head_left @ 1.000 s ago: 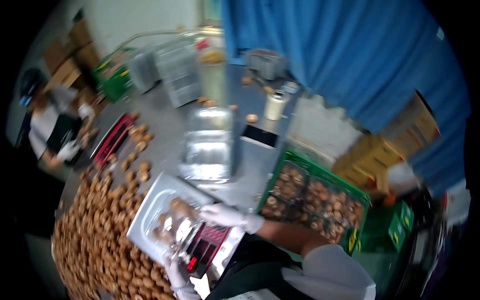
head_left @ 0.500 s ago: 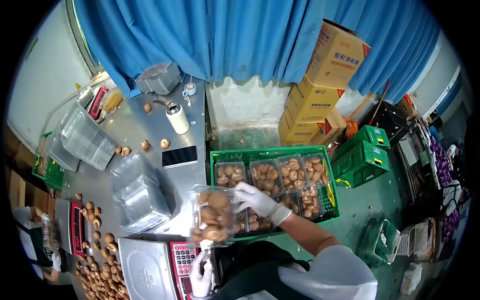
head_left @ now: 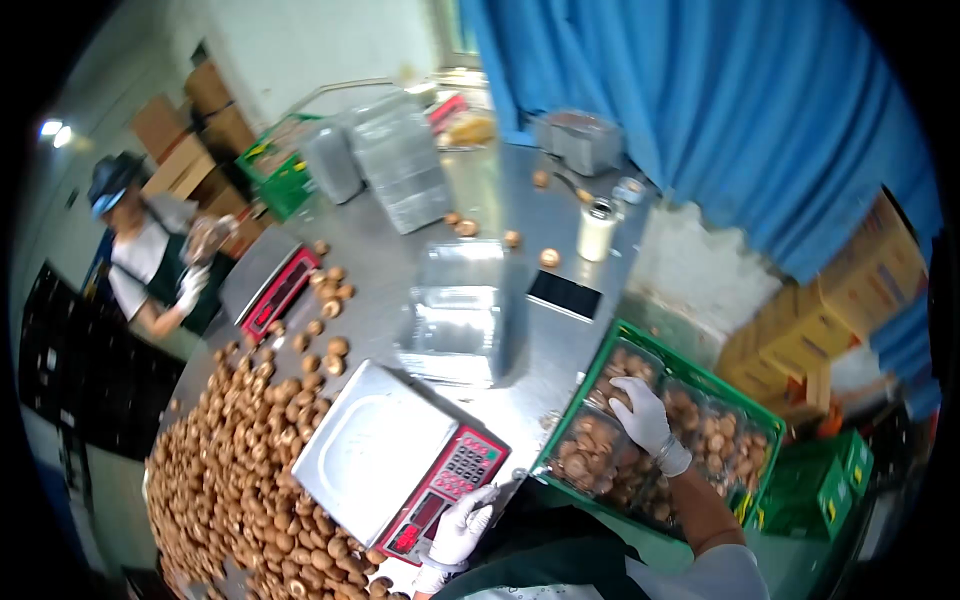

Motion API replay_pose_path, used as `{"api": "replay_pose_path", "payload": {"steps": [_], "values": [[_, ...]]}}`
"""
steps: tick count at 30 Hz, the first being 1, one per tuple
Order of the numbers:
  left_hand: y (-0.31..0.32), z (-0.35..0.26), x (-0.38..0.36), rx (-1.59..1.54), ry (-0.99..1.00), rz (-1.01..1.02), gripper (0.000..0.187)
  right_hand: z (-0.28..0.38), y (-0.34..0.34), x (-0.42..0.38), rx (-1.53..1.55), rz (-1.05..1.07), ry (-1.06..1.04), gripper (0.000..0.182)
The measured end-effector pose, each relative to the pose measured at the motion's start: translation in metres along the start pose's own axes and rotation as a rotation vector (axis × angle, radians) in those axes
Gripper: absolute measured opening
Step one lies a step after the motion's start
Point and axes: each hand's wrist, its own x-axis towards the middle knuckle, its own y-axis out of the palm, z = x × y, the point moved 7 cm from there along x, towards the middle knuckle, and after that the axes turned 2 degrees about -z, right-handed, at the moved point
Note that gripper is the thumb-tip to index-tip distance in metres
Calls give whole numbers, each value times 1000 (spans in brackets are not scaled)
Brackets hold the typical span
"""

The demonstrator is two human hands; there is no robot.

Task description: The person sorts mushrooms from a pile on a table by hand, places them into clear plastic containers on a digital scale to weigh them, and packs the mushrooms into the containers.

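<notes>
In a white glove, my right hand (head_left: 642, 415) reaches over the green crate (head_left: 548, 470) at the lower right. Its thumb and fingers are apart above the mushrooms in a clear tray (head_left: 630, 362), holding nothing. Another clear tray of mushrooms (head_left: 585, 455) lies in the crate's near left corner, below that hand. My gloved left hand (head_left: 461, 528) is beside the red keypad of the scale (head_left: 385, 450); its fingers are loosely bent and slightly parted, with nothing visible in them. The scale's metal plate is bare.
Loose mushrooms (head_left: 250, 460) are heaped left of the scale. Stacked empty trays (head_left: 455, 320), a phone (head_left: 565, 295) and a cream bottle (head_left: 597, 232) stand on the metal table. Across it, a person (head_left: 150, 250) handles a tray near another scale (head_left: 275, 285). Cartons (head_left: 820, 310) stand right.
The view has swung left. The tray of mushrooms that my right hand held above the table is out of its grasp; that hand is now open over the crate. My left hand remains beside the scale.
</notes>
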Motion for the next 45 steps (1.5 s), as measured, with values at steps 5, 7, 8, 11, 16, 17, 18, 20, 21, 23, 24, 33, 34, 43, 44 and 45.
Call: {"api": "replay_pose_path", "payload": {"steps": [5, 7, 8, 11, 16, 17, 18, 20, 21, 23, 24, 33, 34, 43, 44, 45], "values": [[-26, 11, -40, 32, 49, -235, 33, 124, 56, 88, -82, 13, -418, 43], [-35, 19, -58, 0, 41, -323, 34, 162, 84, 104, -198, 58, -510, 47], [-40, 25, -67, -16, 40, -393, 34, 171, 102, 110, -246, 101, -552, 46], [-51, 48, -96, -124, -19, -507, 35, 142, 150, 117, -243, 143, -627, 22], [-63, 73, -135, -203, -67, -674, 35, 140, 125, 136, -179, 88, -721, 13], [-64, 72, -141, -184, -72, -691, 36, 133, 126, 140, -192, 149, -658, 15], [-67, 70, -143, -164, -71, -707, 36, 129, 128, 145, -208, 203, -598, 17], [-69, 70, -146, -197, -63, -726, 35, 137, 124, 150, -198, 214, -656, 22], [-66, 70, -148, -228, -64, -734, 35, 128, 124, 160, -152, 264, -539, 24], [-64, 73, -145, -213, -35, -738, 34, 111, 121, 187, 95, 298, -289, 28], [-63, 76, -146, -216, -34, -725, 34, 103, 116, 199, 293, 278, -127, 30], [-78, 67, -173, -127, -34, -689, 36, 268, 106, 83, 257, 331, -791, 5], [-81, 71, -180, -134, -15, -690, 36, 286, 118, 64, 209, 381, -834, 5], [-169, 127, -320, -128, -59, -1239, 47, 338, 138, -36, -29, 449, -769, 38], [-189, 123, -341, 149, -94, -1389, 50, 348, 145, -42, 57, 480, -674, 32], [-210, 124, -352, 171, -54, -1460, 53, 368, 157, -55, 139, 522, -505, 24]]}}
